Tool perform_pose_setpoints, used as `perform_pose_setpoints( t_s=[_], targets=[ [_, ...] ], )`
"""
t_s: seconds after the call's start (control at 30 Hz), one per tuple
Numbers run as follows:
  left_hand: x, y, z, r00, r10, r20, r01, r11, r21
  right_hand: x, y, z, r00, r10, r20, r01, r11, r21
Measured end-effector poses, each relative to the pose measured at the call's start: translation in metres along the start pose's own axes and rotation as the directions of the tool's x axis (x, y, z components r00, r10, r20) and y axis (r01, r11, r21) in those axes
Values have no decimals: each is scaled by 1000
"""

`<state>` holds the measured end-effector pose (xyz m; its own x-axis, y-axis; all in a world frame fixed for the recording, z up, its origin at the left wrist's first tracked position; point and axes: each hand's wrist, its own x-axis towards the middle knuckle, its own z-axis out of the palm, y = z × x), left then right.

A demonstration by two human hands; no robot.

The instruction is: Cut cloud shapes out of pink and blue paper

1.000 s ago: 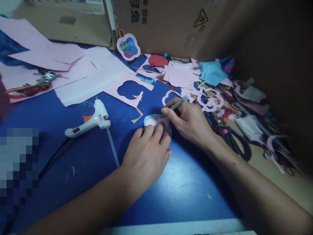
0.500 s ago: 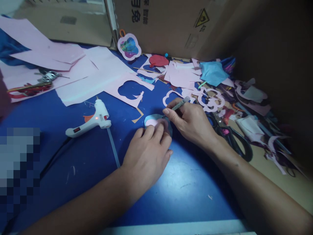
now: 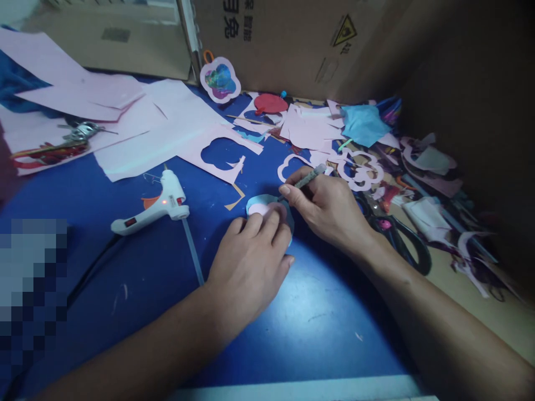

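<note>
Fingers of my left hand lie flat on a small pink paper shape, pressing it over a light blue piece on the blue tabletop. Part of both papers is hidden beneath those fingers. My right hand pinches a slim greyish pen, its lower end at the blue piece's upper right edge. To the left lies a white glue gun, its small light glowing and a clear glue stick poking out of its back.
Black-handled scissors rest by my right forearm. Pink paper sheets cover the back left. Flower-shaped paper frames and scraps pile at the right. A flower-shaped ornament leans against a cardboard box behind.
My left hand stays on the papers. The pen tilts slightly in my right hand, and a little more of the blue piece's right edge shows.
</note>
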<state>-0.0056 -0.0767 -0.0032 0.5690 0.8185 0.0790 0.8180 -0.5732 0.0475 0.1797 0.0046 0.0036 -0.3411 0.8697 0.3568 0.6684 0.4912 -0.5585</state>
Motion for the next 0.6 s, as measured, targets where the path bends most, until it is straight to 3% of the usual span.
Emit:
perform_pose_setpoints(
  t_s=[0.6],
  targets=[
    [3, -3, 4, 999, -26, -37, 24, 999, -36, 0, 0, -1, 1000, 11, 17, -11, 1000, 25]
  ],
)
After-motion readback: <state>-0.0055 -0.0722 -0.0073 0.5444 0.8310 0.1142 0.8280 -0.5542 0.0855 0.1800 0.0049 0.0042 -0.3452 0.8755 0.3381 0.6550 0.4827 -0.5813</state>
